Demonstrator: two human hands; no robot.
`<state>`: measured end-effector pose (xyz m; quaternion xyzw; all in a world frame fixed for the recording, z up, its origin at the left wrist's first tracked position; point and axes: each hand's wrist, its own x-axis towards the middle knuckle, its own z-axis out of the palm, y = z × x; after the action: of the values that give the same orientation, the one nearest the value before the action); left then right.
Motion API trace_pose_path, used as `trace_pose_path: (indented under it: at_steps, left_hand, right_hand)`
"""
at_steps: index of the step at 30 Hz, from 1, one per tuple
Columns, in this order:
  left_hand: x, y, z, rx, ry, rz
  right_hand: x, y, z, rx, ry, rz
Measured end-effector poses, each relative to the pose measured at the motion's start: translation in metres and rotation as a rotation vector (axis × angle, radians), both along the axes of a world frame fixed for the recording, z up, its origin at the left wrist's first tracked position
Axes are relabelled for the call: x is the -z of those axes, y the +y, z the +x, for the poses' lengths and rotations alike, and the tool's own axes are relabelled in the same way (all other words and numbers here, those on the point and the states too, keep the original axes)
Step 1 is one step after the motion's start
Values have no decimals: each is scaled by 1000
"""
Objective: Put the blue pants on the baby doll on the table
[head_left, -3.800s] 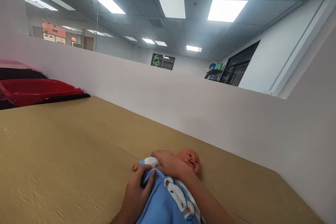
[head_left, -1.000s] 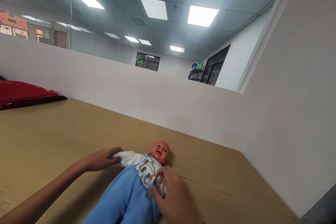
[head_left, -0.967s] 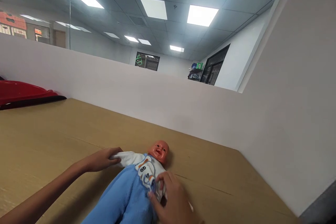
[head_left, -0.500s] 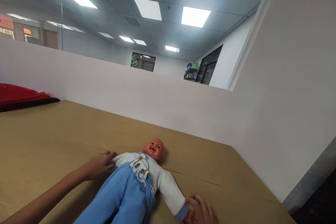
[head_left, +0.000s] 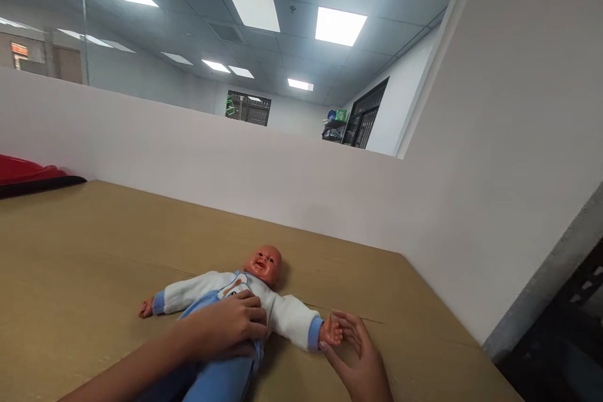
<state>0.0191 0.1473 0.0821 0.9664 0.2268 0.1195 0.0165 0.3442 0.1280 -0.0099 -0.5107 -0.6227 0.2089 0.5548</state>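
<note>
A baby doll [head_left: 211,289] in a white top and blue overalls lies on its back on the brown table. Its head points to the far side and both its arms stretch out sideways. My left hand [head_left: 238,323] rests on the doll's belly, fingers curled over the front of the overalls and partly covering the animal-face patch. Beside the doll's hand at the right, my right hand [head_left: 358,352] is open in a curve, thumb and fingers apart around it. Whether the thumb touches the blue cuff I cannot tell.
The brown table [head_left: 141,220] meets a low white wall [head_left: 211,157] with glass above it. A red item with a black edge [head_left: 38,176] sits at the far left. To the right, the table ends near a wall and a dark area.
My left hand has moved from the doll's left-side hand onto its belly. My right hand has let go of the doll's other hand and opened. Both doll arms now lie spread wider.
</note>
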Motion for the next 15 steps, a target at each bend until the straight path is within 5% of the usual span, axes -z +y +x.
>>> trace_pose_path:
  at_steps: [5, 10, 15]
  left_hand:
    - [-6, 1, 5, -13, 32, 40]
    - [-5, 3, 10, 54, -35, 150]
    - [-20, 9, 23, -108, -410, -112]
  right_hand:
    - [-21, 10, -23, -106, -16, -20]
    - [-15, 16, -69, -285, -164, 128]
    - [0, 5, -95, -402, -189, 75]
